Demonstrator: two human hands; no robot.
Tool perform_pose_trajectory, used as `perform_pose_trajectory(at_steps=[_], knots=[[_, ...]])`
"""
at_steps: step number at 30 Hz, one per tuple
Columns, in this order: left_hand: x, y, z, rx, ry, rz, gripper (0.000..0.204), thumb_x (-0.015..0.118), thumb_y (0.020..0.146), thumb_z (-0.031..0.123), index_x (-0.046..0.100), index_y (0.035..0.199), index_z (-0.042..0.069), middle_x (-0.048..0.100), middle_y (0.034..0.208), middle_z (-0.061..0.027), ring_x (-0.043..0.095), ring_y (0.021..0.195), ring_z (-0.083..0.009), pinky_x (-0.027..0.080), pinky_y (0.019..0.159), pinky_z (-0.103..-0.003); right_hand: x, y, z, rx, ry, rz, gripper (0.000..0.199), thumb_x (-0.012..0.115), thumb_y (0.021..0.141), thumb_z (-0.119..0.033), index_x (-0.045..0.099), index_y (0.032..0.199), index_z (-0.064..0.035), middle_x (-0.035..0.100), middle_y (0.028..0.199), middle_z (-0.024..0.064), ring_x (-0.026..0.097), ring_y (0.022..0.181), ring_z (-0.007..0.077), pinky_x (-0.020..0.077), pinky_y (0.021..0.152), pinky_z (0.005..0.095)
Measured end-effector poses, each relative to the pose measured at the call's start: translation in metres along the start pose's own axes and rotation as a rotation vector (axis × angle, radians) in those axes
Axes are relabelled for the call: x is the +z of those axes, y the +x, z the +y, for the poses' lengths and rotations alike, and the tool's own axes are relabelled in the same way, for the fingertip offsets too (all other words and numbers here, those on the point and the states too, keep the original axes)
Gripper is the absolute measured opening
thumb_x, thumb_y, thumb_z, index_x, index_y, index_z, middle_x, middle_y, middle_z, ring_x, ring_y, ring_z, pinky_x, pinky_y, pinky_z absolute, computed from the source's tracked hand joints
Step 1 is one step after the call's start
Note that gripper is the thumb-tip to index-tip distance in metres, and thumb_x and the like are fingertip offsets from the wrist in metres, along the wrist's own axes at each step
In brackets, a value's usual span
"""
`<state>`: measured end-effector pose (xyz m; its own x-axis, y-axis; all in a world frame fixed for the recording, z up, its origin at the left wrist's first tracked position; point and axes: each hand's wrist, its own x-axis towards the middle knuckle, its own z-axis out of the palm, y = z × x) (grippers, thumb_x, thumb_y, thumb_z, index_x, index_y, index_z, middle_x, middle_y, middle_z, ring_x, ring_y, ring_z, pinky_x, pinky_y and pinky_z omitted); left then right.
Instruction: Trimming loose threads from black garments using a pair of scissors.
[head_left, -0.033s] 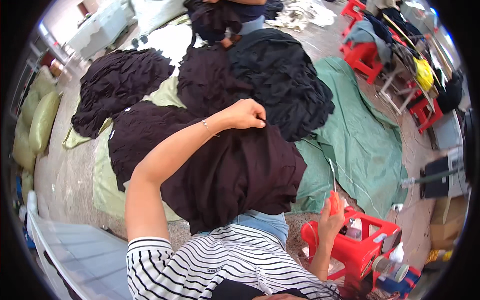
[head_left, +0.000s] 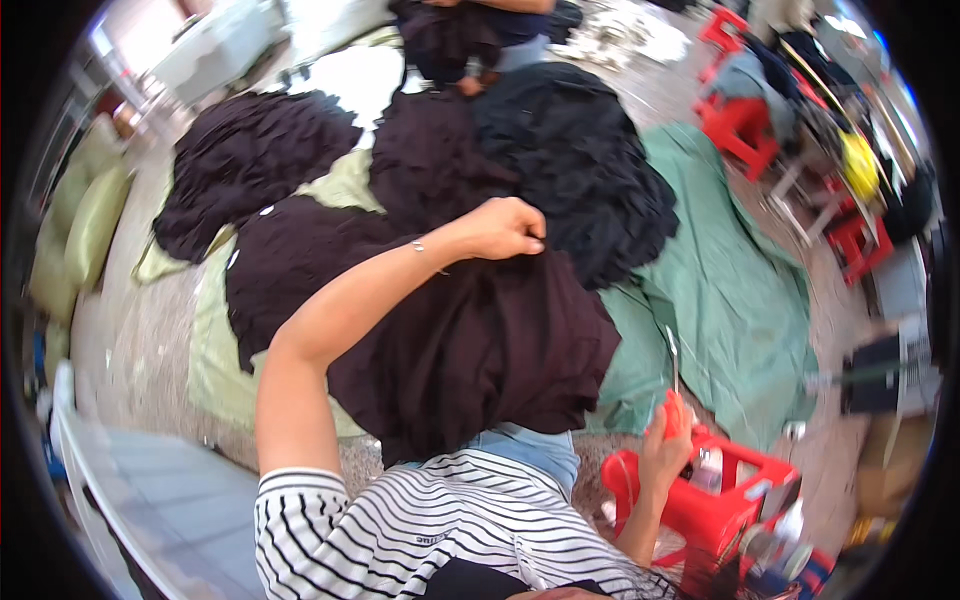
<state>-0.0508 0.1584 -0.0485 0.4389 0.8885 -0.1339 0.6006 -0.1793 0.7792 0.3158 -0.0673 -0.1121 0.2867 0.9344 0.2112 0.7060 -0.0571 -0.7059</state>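
My left hand (head_left: 508, 230) is closed in a pinch on the upper edge of a dark maroon cloth (head_left: 490, 350). That cloth drapes over my lap and hangs in folds below the fingers. Off to the right, my right hand (head_left: 665, 445) is wrapped round the red handle of what look like scissors (head_left: 674, 365), their slim metal blade pointing up and away from me. The blade is clear of the cloth; its fine detail is too small to make out.
Dark maroon piles (head_left: 255, 165) and a black cloth pile (head_left: 575, 165) lie ahead on green sheeting (head_left: 735, 290). A red stool (head_left: 740, 500) stands at my right. Another person (head_left: 505, 35) handles dark cloth at the far side. White-grey panels (head_left: 170, 520) are at near left.
The whole view has shifted slightly, so the surroundings sit a little further right. Both hands keep their holds, and the cloth looks the same.
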Motion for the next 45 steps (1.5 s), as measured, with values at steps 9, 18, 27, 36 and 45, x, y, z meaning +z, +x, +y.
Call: perform_pose_trajectory(at_steps=[9,18,27,36,45], knots=[[-0.171,-0.017,0.040,0.056,0.344,0.701,0.016,0.060,0.081,0.014,0.072,0.086,0.005,0.071,0.078,-0.0174,0.068,0.062,-0.0307,0.055,0.063,-0.041,0.037,0.025,0.072,0.041,-0.041,-0.077,0.045,0.062,0.099,-0.034,0.058,0.132,-0.0045,0.065,0.080,0.0085,0.060,0.061,0.0185,0.0508,0.054,0.0327],[-0.475,-0.058,0.033,-0.243,0.304,1.776,0.020,0.056,0.090,0.010,0.070,0.100,0.000,0.070,0.110,-0.0234,0.067,0.108,-0.0366,0.053,0.090,-0.042,0.041,0.036,-0.004,-0.005,-0.145,0.017,0.038,0.059,0.101,-0.034,0.058,0.120,-0.0014,0.064,0.081,0.0124,0.061,0.065,0.0197,0.0479,0.059,0.0353],[-0.538,0.029,0.025,1.064,-0.488,1.584,0.009,0.060,0.094,0.009,0.063,0.102,0.010,0.056,0.082,0.0011,0.053,0.075,-0.0118,0.046,0.069,-0.028,0.055,0.061,-0.027,0.090,-0.330,0.016,0.035,0.060,0.098,-0.031,0.058,0.118,-0.0021,0.067,0.090,0.0241,0.065,0.081,0.0423,0.0473,0.067,0.0474],[-0.197,0.136,-0.178,0.059,-0.650,0.462,0.010,0.060,0.086,0.016,0.060,0.078,0.011,0.058,0.071,0.0017,0.052,0.057,-0.0088,0.037,0.046,-0.026,0.083,0.068,-0.061,0.184,-0.376,-0.094,0.033,0.061,0.097,-0.027,0.059,0.117,-0.0015,0.066,0.094,0.0244,0.065,0.086,0.0440,0.0482,0.071,0.0485],[-0.032,-0.053,-0.189,-0.213,-0.448,0.037,0.037,0.054,0.103,0.034,0.068,0.114,0.001,0.070,0.100,-0.0055,0.065,0.095,-0.0172,0.050,0.090,-0.034,0.078,0.065,-0.037,0.193,-0.132,-0.181,0.033,0.070,0.093,-0.024,0.062,0.116,-0.0006,0.066,0.094,0.0207,0.064,0.086,0.0374,0.0494,0.076,0.0447]])
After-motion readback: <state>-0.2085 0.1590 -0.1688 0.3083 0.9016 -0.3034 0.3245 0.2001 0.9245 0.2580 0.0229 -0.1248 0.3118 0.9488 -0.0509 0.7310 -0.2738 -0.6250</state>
